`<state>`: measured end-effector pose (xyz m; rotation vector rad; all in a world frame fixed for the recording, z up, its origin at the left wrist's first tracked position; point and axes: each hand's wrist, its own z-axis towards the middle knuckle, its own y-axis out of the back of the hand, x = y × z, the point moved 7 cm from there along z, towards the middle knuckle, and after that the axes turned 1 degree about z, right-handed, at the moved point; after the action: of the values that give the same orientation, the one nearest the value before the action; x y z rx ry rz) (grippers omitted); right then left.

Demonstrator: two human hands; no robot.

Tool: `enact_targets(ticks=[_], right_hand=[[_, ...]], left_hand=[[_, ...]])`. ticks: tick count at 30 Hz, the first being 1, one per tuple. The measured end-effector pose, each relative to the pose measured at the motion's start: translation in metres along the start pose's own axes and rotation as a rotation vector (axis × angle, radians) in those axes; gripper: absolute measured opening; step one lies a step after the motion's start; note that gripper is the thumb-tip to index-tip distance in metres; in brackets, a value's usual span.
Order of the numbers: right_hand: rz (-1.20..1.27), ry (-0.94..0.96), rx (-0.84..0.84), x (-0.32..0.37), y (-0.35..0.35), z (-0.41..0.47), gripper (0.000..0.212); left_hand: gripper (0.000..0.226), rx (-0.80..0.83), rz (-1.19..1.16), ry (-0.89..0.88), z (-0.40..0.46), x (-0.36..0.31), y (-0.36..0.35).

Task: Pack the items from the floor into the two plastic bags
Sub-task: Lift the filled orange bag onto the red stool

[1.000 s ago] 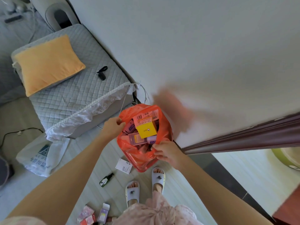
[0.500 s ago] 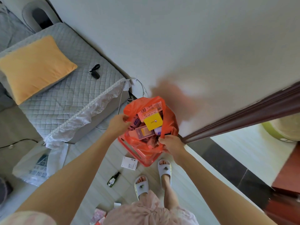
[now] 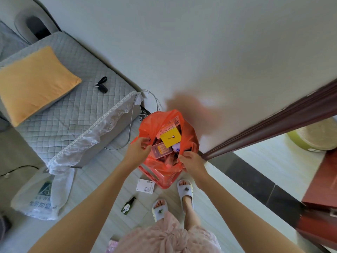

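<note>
An orange plastic bag [image 3: 160,170] hangs open in front of me, stuffed with several boxes, a yellow box [image 3: 170,137] on top. My left hand [image 3: 136,152] grips the bag's left rim. My right hand [image 3: 191,161] pinches its right rim. A white translucent bag [image 3: 40,196] with printed lettering lies flat on the floor at the left. On the floor below the orange bag lie a white card box [image 3: 145,185] and a small dark green bottle [image 3: 128,205]. A pink item [image 3: 111,245] shows at the bottom edge.
A grey quilted sofa [image 3: 73,114] with an orange cushion [image 3: 34,83] and a black key fob [image 3: 102,86] stands to the left. The wall is just behind the bag. A dark wooden door frame [image 3: 273,123] runs on the right. My slippered feet [image 3: 185,190] stand under the bag.
The view has shifted slightly, and the bag now appears a little further right and higher. Both hands keep their hold on the bag's rims and have drawn slightly closer together.
</note>
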<state>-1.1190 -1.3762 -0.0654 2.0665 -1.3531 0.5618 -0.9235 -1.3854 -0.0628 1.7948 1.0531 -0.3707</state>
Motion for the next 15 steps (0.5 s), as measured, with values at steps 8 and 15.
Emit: enact_targets(ticks=[8, 15], right_hand=[[-0.189, 0.179, -0.088, 0.018, 0.022, -0.010, 0.029], [-0.528, 0.461, -0.100, 0.042, 0.036, -0.030, 0.046]], left_hand=[[0.044, -0.044, 0.365, -0.298, -0.011, -0.022, 0.008], [0.056, -0.164, 0.488, -0.319, -0.040, -0.028, 0.003]])
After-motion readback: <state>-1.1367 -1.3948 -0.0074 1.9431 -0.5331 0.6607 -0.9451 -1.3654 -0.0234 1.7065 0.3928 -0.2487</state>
